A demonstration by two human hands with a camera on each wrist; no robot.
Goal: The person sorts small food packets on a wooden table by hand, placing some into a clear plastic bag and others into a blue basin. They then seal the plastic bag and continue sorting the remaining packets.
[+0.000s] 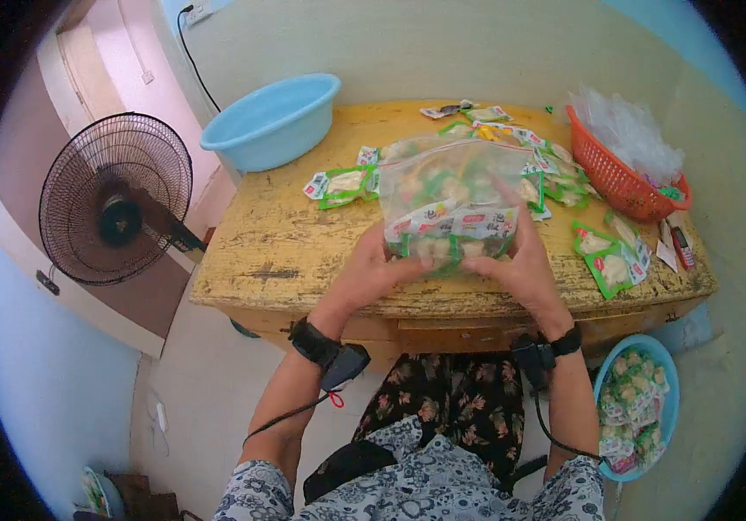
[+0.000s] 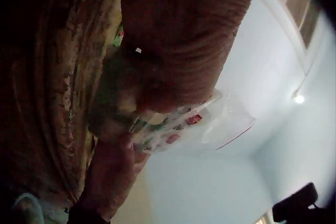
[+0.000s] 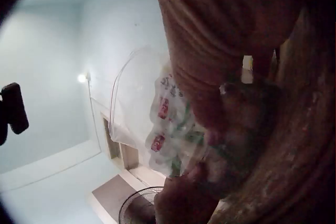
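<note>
A clear zip bag (image 1: 455, 187) filled with small green-and-white packets stands at the table's front edge, its top toward the wall. My left hand (image 1: 377, 271) grips its lower left side and my right hand (image 1: 525, 265) its lower right side, with both thumbs on the near face. In the left wrist view the bag (image 2: 184, 127) shows beyond the dark left hand (image 2: 178, 40). From the right wrist the bag (image 3: 170, 124) appears beside the right hand (image 3: 220, 40). Some fingertips are hidden behind the bag.
Loose packets (image 1: 347, 185) lie left of and behind the bag, more (image 1: 607, 260) at the right. A blue basin (image 1: 273, 122) stands back left, a red basket (image 1: 625, 174) of clear bags back right. A basin (image 1: 673, 391) of filled bags sits low right; a fan (image 1: 117, 204) stands left.
</note>
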